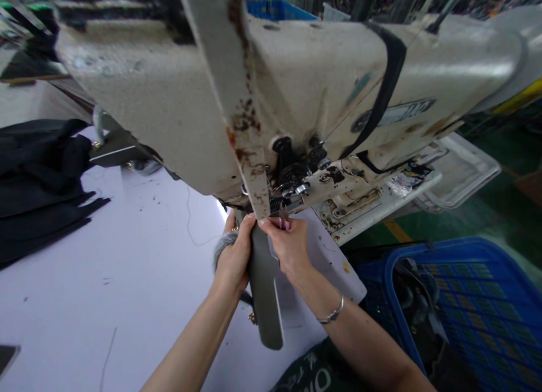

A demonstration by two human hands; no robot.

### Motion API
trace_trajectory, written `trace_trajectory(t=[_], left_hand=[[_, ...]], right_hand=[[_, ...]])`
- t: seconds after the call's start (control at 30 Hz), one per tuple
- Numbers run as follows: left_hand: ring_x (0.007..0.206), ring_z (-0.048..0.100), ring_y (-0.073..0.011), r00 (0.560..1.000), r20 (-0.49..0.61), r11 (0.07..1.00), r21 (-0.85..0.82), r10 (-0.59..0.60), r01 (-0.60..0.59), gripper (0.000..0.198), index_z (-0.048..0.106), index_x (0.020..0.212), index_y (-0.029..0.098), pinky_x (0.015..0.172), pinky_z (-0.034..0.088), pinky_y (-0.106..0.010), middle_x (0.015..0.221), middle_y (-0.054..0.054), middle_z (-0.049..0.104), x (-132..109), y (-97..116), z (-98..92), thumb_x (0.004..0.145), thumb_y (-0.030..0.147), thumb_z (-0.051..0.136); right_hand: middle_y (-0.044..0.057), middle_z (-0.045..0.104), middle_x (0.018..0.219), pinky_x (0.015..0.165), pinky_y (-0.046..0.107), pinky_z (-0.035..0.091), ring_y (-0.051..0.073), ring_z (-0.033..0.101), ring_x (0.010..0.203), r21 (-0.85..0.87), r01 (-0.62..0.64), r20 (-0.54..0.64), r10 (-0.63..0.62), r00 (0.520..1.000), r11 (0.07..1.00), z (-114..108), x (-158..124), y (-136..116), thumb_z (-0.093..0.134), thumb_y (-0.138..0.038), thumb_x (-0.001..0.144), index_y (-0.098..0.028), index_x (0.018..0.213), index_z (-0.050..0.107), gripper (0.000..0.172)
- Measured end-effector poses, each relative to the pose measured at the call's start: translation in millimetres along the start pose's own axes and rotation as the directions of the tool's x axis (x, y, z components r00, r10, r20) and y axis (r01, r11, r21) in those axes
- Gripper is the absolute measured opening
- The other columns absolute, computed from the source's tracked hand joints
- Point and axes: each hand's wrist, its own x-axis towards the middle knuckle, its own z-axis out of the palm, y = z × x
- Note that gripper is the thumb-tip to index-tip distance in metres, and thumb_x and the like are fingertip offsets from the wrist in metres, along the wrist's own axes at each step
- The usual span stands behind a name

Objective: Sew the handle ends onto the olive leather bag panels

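Observation:
My left hand (234, 255) is closed on a flat olive-grey piece (266, 301) with a rounded lower end, thumb along its face. A tuft of grey fuzzy material (223, 246) shows beside that palm, and a small brass fitting (252, 318) hangs by the piece's left edge. My right hand (290, 246) is closed around small pink-handled thread snips (283, 218), their tips pointing up. Its thumb and forefinger meet at the piece's upper right edge, under the sewing machine's head (178, 115). The piece's top end and the needle area are hidden behind a rusty white bar (245, 109).
The white table (161, 313) carries loose threads and a pile of black fabric strips (38, 177) at left. A blue basket (474, 248) holding dark pieces stands at right. Beyond the machine bed sits a clear plastic tray (474, 166).

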Motion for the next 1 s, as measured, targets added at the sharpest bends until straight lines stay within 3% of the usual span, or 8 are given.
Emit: trace_trajectory(t=[0.2,0.43,0.6,0.8,0.9,1.0], left_hand=[[0.105,0.074,-0.0196,0.997,-0.076,0.989,-0.146,-0.002,-0.009,0.047,0.061,0.130,0.033,0.082,0.061,-0.024,0.123,0.000,0.075,-7.9,-11.9,16.8,0.087,0.049,0.071],[0.101,0.073,-0.0177,0.993,-0.114,0.975,-0.221,-0.018,-0.008,0.046,0.060,0.130,0.032,0.077,0.059,-0.021,0.121,0.001,0.075,-7.0,-8.1,26.6,0.086,0.045,0.072],[0.090,0.071,-0.0143,0.988,-0.154,0.966,-0.260,-0.030,-0.011,0.043,0.063,0.123,0.030,0.074,0.057,-0.019,0.113,0.002,0.075,-0.1,-3.0,28.8,0.082,0.036,0.074],[0.093,0.071,-0.0158,0.978,-0.209,0.939,-0.339,-0.017,-0.056,0.040,0.066,0.116,0.025,0.084,0.057,-0.023,0.102,0.000,0.075,9.9,-6.7,31.8,0.079,0.032,0.078],[0.102,0.072,-0.0223,0.983,-0.127,0.940,-0.330,-0.135,0.087,0.039,0.072,0.109,0.016,0.093,0.058,-0.032,0.102,-0.008,0.077,-8.6,-10.6,31.6,0.082,0.044,0.077],[0.120,0.068,-0.0276,0.993,0.032,0.970,-0.216,-0.111,0.115,0.045,0.074,0.118,0.017,0.102,0.055,-0.036,0.119,-0.012,0.076,-48.2,-16.5,13.7,0.082,0.044,0.079]], right_hand=[[0.001,0.066,0.056,0.057,0.028,0.048,0.018,0.063,0.061,0.003,-0.089,0.109,0.088,0.990,0.996,-16.3,7.5,-14.2,0.084,-0.034,0.068,-0.017,0.074,0.081,0.018],[0.009,0.079,0.078,0.065,0.032,0.056,0.021,0.070,0.067,-0.034,-0.043,0.136,0.047,0.990,0.999,-19.7,15.4,-18.8,0.085,-0.031,0.066,-0.015,0.075,0.082,0.018],[0.008,0.079,0.078,0.069,0.033,0.056,0.023,0.072,0.071,-0.082,0.021,0.140,-0.010,0.990,0.996,-18.2,20.0,-20.7,0.087,-0.034,0.066,-0.016,0.071,0.080,0.020],[0.007,0.078,0.076,0.067,0.031,0.055,0.021,0.071,0.070,-0.034,-0.091,0.180,0.096,0.979,0.995,-20.6,14.7,-25.6,0.092,-0.036,0.058,-0.016,0.068,0.078,0.026],[0.006,0.075,0.070,0.063,0.031,0.052,0.019,0.067,0.063,-0.042,-0.153,0.169,0.158,0.973,0.987,-24.1,7.9,-24.9,0.092,-0.039,0.056,-0.015,0.066,0.077,0.030],[0.004,0.072,0.065,0.059,0.029,0.049,0.016,0.062,0.058,-0.026,-0.178,0.171,0.180,0.969,0.984,-26.8,1.9,-24.4,0.089,-0.039,0.059,-0.015,0.067,0.077,0.028]])
